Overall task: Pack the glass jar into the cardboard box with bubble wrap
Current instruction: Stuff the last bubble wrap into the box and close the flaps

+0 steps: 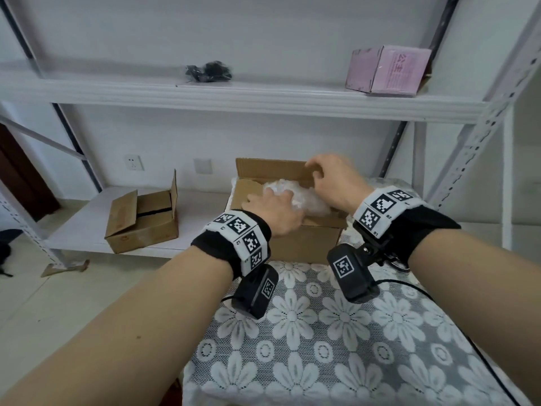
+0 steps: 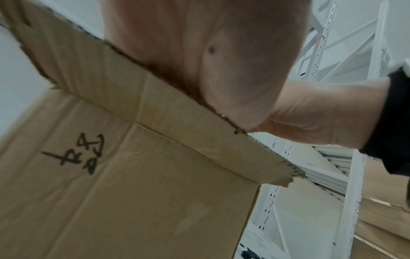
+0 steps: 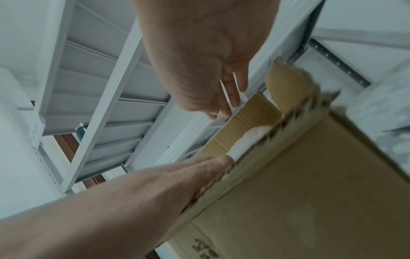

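An open cardboard box [image 1: 304, 243] stands at the far end of the lace-covered table [image 1: 351, 347]. Inside it lies a white bubble wrap bundle [image 1: 304, 197]; no glass of the jar shows through it. My left hand [image 1: 272, 206] reaches into the box, fingers curled down on the bundle. My right hand [image 1: 325, 175] hovers over the back of the box near its upright rear flap [image 1: 272, 168], fingers loose, holding nothing. In the right wrist view the right hand [image 3: 224, 105] hangs above the flap and a strip of bubble wrap [image 3: 248, 142] shows behind the box [image 3: 310, 192] rim. The left wrist view shows the box wall [image 2: 133, 192].
A smaller open cardboard box [image 1: 143, 221] sits on the low white shelf to the left. A pink box [image 1: 386, 70] and a black bundle [image 1: 209, 72] lie on the upper shelf. White metal shelf uprights [image 1: 468, 142] stand close behind and to the right.
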`<act>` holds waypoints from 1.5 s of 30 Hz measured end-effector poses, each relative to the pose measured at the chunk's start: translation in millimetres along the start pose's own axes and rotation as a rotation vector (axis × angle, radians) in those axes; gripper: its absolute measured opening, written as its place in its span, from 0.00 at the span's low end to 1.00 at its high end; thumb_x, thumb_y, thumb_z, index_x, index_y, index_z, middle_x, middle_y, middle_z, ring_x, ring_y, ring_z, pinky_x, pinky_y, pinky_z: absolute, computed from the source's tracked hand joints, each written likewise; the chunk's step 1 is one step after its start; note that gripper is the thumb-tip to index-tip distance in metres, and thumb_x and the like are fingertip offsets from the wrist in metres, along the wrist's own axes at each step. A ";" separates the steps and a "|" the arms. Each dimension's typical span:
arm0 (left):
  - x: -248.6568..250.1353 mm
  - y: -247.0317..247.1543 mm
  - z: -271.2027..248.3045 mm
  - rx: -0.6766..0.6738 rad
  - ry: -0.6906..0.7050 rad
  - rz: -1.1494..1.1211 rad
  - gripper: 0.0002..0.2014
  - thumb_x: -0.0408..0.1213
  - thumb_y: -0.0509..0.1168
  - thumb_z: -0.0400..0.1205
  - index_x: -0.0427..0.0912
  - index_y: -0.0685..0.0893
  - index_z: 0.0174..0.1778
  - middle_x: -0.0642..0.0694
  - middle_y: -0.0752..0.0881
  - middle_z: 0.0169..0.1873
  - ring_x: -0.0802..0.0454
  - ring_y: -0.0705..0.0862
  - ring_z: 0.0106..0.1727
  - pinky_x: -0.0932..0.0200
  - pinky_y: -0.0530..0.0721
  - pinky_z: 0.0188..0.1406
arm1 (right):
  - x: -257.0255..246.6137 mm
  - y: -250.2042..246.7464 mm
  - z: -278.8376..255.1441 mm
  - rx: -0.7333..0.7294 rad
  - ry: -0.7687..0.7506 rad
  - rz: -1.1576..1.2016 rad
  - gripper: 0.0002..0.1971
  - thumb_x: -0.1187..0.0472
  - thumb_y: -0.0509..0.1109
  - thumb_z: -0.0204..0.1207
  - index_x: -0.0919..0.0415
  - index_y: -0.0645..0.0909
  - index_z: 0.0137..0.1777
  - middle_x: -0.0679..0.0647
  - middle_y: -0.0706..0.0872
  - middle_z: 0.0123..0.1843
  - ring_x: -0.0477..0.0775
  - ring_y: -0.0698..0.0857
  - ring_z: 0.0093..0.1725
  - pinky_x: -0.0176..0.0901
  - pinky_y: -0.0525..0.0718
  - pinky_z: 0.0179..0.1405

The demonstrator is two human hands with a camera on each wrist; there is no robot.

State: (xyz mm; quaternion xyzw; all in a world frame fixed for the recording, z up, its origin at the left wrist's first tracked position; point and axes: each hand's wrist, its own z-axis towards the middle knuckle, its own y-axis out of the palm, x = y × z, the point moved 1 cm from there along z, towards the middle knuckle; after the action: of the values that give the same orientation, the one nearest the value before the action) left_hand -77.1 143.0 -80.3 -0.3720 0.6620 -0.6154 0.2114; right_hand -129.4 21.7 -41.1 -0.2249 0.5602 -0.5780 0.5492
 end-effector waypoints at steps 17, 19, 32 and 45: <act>15.3 0.4 2.4 -0.160 -0.014 0.041 0.34 0.72 0.44 0.79 0.71 0.44 0.81 0.54 0.33 0.84 0.34 0.36 0.84 0.17 0.43 0.73 | 47.6 2.1 -4.6 0.003 0.055 0.019 0.16 0.56 0.58 0.83 0.62 0.81 0.62 0.58 0.78 0.65 0.57 0.73 0.68 0.46 0.69 0.68; 16.0 0.3 2.7 -0.163 -0.010 0.031 0.34 0.72 0.44 0.79 0.70 0.46 0.81 0.55 0.31 0.83 0.37 0.33 0.84 0.16 0.43 0.72 | 46.8 1.5 -3.7 -0.001 0.068 -0.004 0.15 0.56 0.59 0.83 0.62 0.82 0.62 0.58 0.77 0.65 0.57 0.73 0.68 0.47 0.69 0.69; 14.3 1.0 5.3 -0.153 -0.015 0.010 0.34 0.73 0.46 0.78 0.72 0.48 0.80 0.53 0.31 0.83 0.41 0.32 0.84 0.17 0.42 0.72 | 45.2 -11.0 13.5 -0.293 0.088 0.151 0.24 0.67 0.53 0.82 0.62 0.68 0.79 0.55 0.71 0.79 0.54 0.68 0.79 0.46 0.62 0.81; 15.9 7.5 6.6 0.121 -0.028 -0.101 0.20 0.53 0.54 0.85 0.68 0.70 0.74 0.44 0.61 0.74 0.42 0.58 0.77 0.20 0.56 0.72 | 28.3 6.9 5.7 -0.180 0.047 0.448 0.25 0.75 0.54 0.78 0.63 0.75 0.73 0.56 0.78 0.72 0.52 0.76 0.71 0.36 0.72 0.65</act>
State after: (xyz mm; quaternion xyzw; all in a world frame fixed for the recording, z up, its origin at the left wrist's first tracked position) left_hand -84.0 126.4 -85.8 -0.4000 0.6008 -0.6591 0.2115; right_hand -130.1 -4.1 -55.8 -0.1293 0.6579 -0.3947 0.6282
